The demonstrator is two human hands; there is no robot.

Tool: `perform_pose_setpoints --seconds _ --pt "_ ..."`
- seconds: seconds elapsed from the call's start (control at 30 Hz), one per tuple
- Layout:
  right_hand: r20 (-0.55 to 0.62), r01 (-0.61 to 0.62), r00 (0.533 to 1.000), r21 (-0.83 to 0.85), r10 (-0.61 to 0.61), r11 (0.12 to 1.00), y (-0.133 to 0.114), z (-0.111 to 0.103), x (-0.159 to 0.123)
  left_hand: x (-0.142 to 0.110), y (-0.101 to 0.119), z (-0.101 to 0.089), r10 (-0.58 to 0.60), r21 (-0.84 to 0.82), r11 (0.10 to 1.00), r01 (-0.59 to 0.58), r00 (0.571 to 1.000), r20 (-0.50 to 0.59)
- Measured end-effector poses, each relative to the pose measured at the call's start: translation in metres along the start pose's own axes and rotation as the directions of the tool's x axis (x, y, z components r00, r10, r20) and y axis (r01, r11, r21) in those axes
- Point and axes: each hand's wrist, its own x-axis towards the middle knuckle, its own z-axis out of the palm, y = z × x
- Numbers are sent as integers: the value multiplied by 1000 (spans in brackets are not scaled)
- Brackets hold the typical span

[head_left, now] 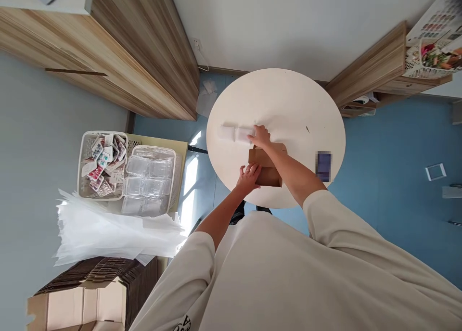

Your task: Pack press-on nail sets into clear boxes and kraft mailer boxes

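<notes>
Left hand (249, 178) on cardboard box (270, 176); shirt lettering (186, 323) illegible.

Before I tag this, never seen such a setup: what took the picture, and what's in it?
No machine here: these are one person's two bare hands. The single picture comes from a camera worn on the head, looking forward and down, so the person's pale shirt fills the bottom. On the round white table lie an open brown cardboard box, pale packs and, at the right, a pixelated dark item. The left hand rests on the box's left side. The right hand is at the packs' right end; whether it grips them I can't tell.
</notes>
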Motion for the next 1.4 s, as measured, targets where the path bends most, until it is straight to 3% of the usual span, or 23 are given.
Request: perform_pose_setpoints --seconds 0.17,0.37,0.5,0.6,0.77,0.93,1.03,1.17,1.4 --pt "-22 69 997 -2 -69 998 2 6 4 1 -1 2 0 -16 1000 0 1000 -6" --pt "4 -11 1000 104 11 995 -3 3 6 0 0 2 -5 -15 1000 4 1000 -5" --pt "-39 45 999 266 -36 963 -5 -5 -3 0 0 2 -6 -7 1000 6 1000 -10" --pt "-103 80 994 446 -38 891 2 -15 -18 1 0 1 -14 -8 1000 14 1000 0" --pt "-162 102 987 623 0 776 40 -45 -61 2 -1 2 -19 -10 1000 19 1000 -3" --pt "-102 75 995 654 -11 753 95 -68 -126 3 0 2 -2 -13 1000 2 999 -36" --pt "-62 69 997 593 -40 803 117 -62 -165 2 2 0 -24 -6 1000 23 999 -38" --pt "-17 21 1000 372 -16 928 130 -36 -202 3 5 -1 -32 5 999 32 999 -32" --pt "14 72 997 -51 -72 996 124 6 -222 4 7 -1 -53 19 998 53 999 -8"
